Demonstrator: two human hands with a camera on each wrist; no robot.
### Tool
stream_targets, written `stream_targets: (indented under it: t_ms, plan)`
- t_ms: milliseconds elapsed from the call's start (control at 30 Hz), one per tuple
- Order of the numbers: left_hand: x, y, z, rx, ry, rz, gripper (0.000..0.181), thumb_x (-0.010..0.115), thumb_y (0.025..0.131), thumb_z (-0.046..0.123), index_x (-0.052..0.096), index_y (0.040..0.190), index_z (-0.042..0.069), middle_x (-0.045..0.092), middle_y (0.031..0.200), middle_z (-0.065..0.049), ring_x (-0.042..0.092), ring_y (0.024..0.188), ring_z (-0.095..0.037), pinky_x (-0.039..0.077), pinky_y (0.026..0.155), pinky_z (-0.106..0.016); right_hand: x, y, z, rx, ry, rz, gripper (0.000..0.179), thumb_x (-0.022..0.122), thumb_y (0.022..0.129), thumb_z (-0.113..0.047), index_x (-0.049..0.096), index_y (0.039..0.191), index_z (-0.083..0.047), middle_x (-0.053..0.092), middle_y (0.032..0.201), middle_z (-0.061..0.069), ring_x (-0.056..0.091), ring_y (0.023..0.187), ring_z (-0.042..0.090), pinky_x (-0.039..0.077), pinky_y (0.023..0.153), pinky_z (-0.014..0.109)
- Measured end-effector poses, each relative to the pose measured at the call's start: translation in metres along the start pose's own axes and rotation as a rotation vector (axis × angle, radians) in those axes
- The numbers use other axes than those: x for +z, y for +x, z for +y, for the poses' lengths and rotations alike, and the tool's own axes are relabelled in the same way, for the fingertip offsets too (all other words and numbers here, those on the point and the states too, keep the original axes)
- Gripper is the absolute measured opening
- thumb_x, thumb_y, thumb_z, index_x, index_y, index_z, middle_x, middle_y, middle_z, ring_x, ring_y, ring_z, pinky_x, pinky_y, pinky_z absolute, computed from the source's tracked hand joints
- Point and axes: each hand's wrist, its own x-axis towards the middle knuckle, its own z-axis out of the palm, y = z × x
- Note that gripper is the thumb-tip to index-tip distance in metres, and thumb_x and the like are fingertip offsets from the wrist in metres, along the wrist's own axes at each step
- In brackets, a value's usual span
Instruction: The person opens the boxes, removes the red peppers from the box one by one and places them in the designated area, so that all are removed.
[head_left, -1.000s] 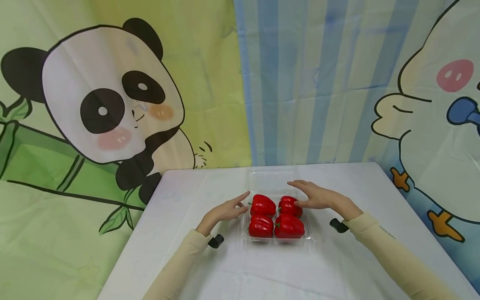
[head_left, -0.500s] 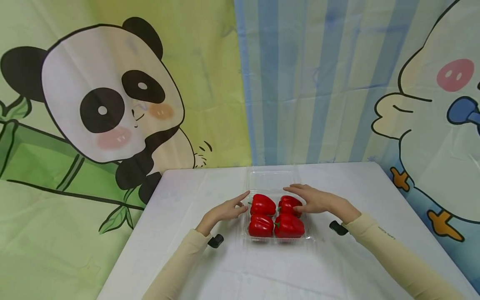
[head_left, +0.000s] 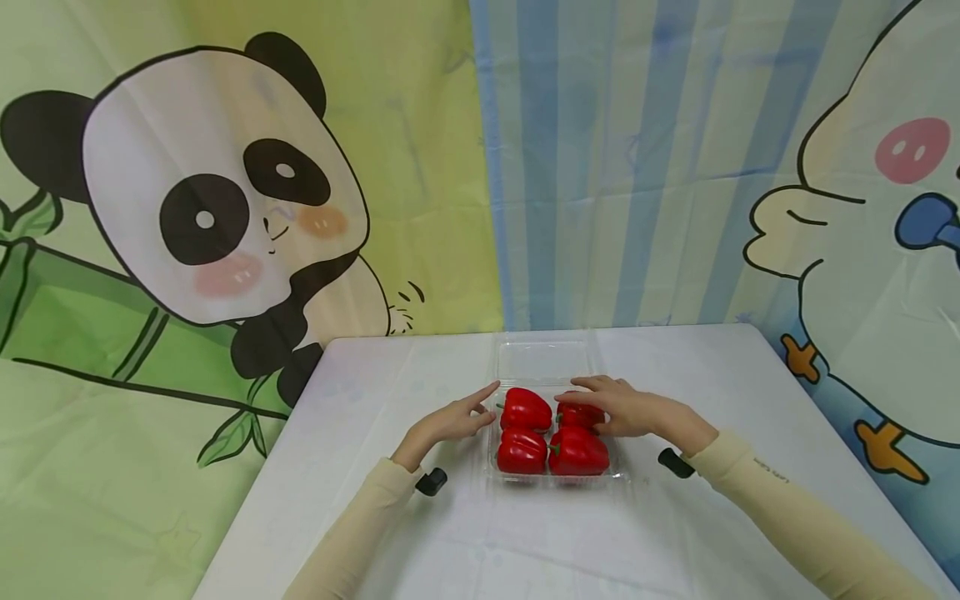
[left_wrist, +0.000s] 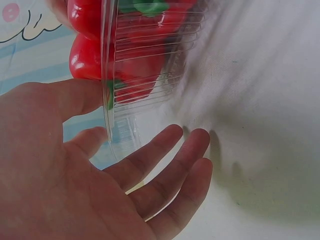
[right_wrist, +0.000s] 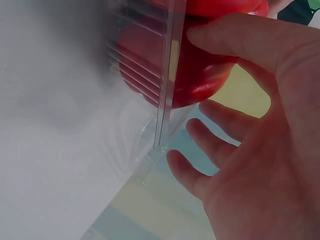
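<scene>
Several red bell peppers sit in a clear plastic clamshell box [head_left: 491, 477]: far left pepper [head_left: 525, 410], near left pepper [head_left: 522, 451], near right pepper [head_left: 579, 452] and far right pepper [head_left: 573, 416]. My right hand [head_left: 637, 411] reaches over the far right one, thumb on its near side, index finger across its top. In the right wrist view the thumb [right_wrist: 215, 36] presses against a red pepper and the index finger passes behind it. My left hand [left_wrist: 65, 165] stays at the box's left rim, fingers extended, thumb and index finger at the plastic edge.
The transparent lid [head_left: 543, 363] lies folded open behind the box. A white cloth-covered table [head_left: 480, 542] bears it all. Curtains with a panda [head_left: 225, 192] and blue stripes hang behind. A small black device [head_left: 675, 463] sits at the right wrist, another [head_left: 432, 482] at the left.
My right hand has come down and nearer over the far right pepper, with index finger now across its top and thumb lower on its near side. The left hand has kept its place.
</scene>
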Motion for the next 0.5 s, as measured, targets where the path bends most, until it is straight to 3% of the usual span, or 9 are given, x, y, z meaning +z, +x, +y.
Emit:
stream_targets:
  t_ms: [200, 500]
  plan:
    - [0.0, 0.0, 0.0, -0.005, -0.006, 0.001, 0.066, 0.052, 0.103, 0.04, 0.021, 0.161, 0.035, 0.056, 0.141, -0.02, 0.067, 0.106, -0.028, 0.051, 0.097, -0.056, 0.007, -0.004, -0.004, -0.051, -0.081, 0.021, 0.081, 0.079, 0.081, -0.003, 0.043, 0.152, -0.021, 0.035, 0.158, 0.019, 0.032, 0.142, 0.045, 0.036, 0.106, 0.07]
    - [-0.001, 0.0, -0.001, 0.005, -0.003, -0.004, 0.066, 0.051, 0.103, 0.04, 0.02, 0.161, 0.033, 0.056, 0.14, -0.02, 0.068, 0.103, -0.028, 0.05, 0.098, -0.057, 0.022, -0.004, -0.004, -0.073, -0.208, 0.104, 0.095, 0.087, 0.073, -0.008, 0.04, 0.154, -0.02, 0.036, 0.157, 0.019, 0.033, 0.141, 0.043, 0.041, 0.104, 0.065]
